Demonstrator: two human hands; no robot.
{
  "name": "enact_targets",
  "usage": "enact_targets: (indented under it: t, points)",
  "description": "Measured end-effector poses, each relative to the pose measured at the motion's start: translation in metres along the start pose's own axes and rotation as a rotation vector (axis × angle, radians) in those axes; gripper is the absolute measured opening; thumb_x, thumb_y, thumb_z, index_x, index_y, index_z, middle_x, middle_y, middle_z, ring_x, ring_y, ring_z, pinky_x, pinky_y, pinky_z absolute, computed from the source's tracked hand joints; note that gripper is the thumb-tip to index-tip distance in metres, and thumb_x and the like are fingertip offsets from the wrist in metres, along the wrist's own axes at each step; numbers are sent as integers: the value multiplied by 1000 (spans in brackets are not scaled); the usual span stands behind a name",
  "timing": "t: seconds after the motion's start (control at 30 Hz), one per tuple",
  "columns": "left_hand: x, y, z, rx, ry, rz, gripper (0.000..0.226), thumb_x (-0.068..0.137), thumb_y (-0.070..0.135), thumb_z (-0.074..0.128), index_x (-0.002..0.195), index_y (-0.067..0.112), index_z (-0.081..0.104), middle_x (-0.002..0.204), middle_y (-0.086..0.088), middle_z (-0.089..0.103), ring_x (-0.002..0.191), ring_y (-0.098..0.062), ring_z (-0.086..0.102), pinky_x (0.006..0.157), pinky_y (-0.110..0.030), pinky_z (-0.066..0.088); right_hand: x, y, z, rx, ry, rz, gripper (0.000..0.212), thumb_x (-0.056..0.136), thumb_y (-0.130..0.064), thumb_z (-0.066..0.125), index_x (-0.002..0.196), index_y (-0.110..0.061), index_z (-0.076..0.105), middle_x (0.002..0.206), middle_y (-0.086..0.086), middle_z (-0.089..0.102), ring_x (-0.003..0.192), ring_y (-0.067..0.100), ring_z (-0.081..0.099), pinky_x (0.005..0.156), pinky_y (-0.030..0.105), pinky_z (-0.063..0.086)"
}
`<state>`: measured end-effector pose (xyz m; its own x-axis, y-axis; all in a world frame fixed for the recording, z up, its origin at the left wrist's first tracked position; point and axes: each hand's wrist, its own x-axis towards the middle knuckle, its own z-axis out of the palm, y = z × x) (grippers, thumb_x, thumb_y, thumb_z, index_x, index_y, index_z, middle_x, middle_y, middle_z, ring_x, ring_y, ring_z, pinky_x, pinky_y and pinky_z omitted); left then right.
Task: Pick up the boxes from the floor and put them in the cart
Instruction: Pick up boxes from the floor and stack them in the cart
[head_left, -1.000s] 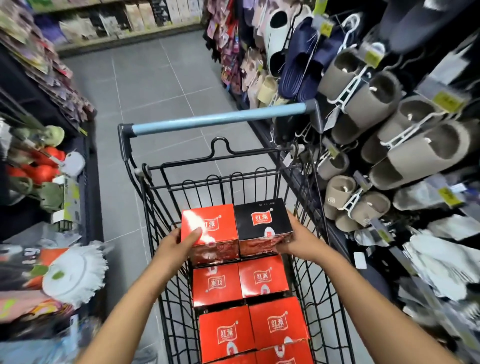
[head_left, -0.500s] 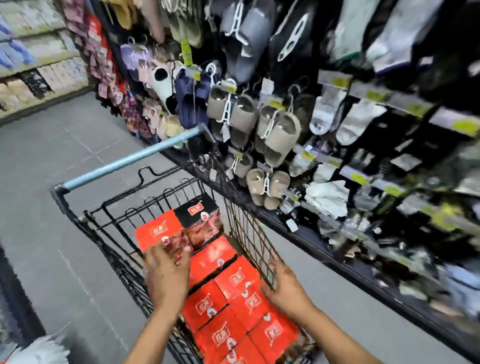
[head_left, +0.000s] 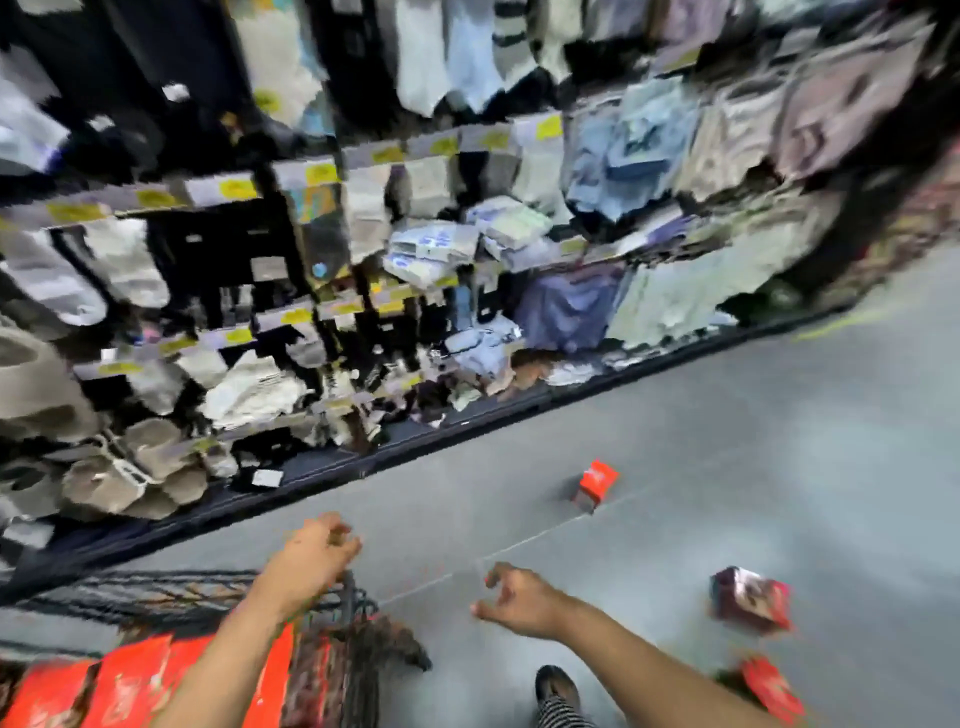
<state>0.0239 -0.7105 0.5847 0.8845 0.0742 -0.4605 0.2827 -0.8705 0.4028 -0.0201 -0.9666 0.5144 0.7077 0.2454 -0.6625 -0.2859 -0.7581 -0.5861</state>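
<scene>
Over the cart (head_left: 343, 603) edge I had my left hand (head_left: 311, 558) loosely curled, holding nothing; right hand (head_left: 519, 603) spread w/ fingers apart, also empty. Red boxes (head_left: 130, 686) sat in cart; three more boxes (head_left: 597, 483) lay on floor (head_left: 727, 441) to the right, blurry.

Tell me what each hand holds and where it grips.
Nothing held: left hand open above the cart rim, right hand open over the floor.
</scene>
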Motion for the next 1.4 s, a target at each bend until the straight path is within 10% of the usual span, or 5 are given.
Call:
enact_targets:
  t: [0.6,0.8,1.1,1.27,1.4]
  points:
    - [185,322,304,508,-518,351,44,90,42,54,126,17,50,127,-9,57,117,-25,54,96,-32,45,24,358,-119,520,247,557,50,90,-45,58,126,-11,48,103,9,64,101,24,60,71,26,35]
    - [267,314,429,445,-478,270,56,89,39,59,135,11,43,133,-14,53,122,-29,51,97,-33,41,81,465,-69,627,383,760,38,86,-40,67,110,-13,53,112,14,66,108,29,60,74,29,39]
    - [372,265,646,458,-347,378,60,87,35,63,134,3,43,131,-23,51,122,-39,47,98,-43,40,165,588,101,772,628,1358,96,61,-63,79,124,2,47,121,26,56,118,40,48,99,42,38]
    - [407,239,725,457,-228,632,59,85,30,66,131,-1,45,131,-25,49,122,-42,43,101,-47,35,213,628,157,768,671,1486,119,50,-70,80,133,3,38,127,25,50,121,40,42,102,42,36]
    - [438,224,755,391,-123,895,57,85,26,67,130,-1,44,132,-26,46,122,-44,41,105,-50,32,253,652,172,726,827,1483,90,52,-47,87,111,7,47,113,26,57,110,42,48,96,43,38]
